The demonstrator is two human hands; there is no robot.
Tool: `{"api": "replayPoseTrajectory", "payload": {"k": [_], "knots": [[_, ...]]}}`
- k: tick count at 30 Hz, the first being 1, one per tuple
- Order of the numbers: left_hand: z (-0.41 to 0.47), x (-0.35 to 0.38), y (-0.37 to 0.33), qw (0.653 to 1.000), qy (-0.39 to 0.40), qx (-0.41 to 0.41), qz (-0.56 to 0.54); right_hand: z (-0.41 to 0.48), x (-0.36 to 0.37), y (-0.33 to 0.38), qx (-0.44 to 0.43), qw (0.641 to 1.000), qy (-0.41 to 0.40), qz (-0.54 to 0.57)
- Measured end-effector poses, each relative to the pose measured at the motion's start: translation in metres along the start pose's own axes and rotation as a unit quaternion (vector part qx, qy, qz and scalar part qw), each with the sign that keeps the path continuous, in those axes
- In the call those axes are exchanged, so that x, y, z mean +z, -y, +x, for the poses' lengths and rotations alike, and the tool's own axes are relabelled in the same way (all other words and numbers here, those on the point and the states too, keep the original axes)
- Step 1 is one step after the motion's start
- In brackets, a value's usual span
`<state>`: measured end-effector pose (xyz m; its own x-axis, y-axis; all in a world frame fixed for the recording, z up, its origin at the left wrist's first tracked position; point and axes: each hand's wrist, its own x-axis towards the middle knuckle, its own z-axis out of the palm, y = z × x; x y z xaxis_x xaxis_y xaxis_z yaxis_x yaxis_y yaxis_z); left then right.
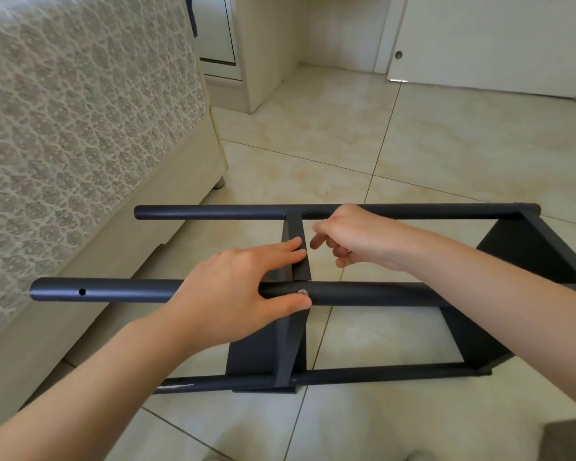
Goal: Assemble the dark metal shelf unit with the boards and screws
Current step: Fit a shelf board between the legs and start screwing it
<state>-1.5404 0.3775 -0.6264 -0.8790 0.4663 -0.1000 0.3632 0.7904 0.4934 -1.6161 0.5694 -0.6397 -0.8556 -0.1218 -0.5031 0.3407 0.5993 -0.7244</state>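
Lying on its side on a cream tiled floor (446, 144) is a dark metal shelf unit (396, 294) made of round tubes and flat dark boards, seen from above by the person working on it. A dark middle board (295, 227) stands on edge across the frame and serves as the reference point.

The left hand (243, 291) lies over the near upper tube just left of this board. Its fingers are straight and close together, with their tips resting on the board's top edge. The thumb lies along the near side of the tube, touching a small silver screw head (302, 292) where tube and board meet.

The right hand (353, 237) is just right of the board, beside the far upper tube. Its fingers are loosely curled, the index finger pointing down toward the board, and nothing shows in its grasp.

Well right of the board, a second dark board (519, 247) closes the unit's end. Far left of it, a bed with a lace-patterned cover (80, 128) runs alongside.
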Motion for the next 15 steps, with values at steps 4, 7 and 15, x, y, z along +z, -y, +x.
{"api": "replayPoseTrajectory", "payload": {"k": [4, 7, 15], "knots": [[0.003, 0.0, 0.003, 1.0, -0.006, 0.002, -0.003, 0.015, 0.015, 0.009, -0.002, 0.998, 0.048, -0.03], [0.002, 0.001, 0.004, 1.0, -0.011, -0.004, -0.005, 0.02, 0.022, 0.007, -0.028, 0.998, 0.042, -0.045], [-0.004, 0.0, 0.001, 1.0, -0.017, -0.012, -0.005, 0.017, 0.025, -0.001, -0.08, 0.997, 0.021, -0.009]]}}
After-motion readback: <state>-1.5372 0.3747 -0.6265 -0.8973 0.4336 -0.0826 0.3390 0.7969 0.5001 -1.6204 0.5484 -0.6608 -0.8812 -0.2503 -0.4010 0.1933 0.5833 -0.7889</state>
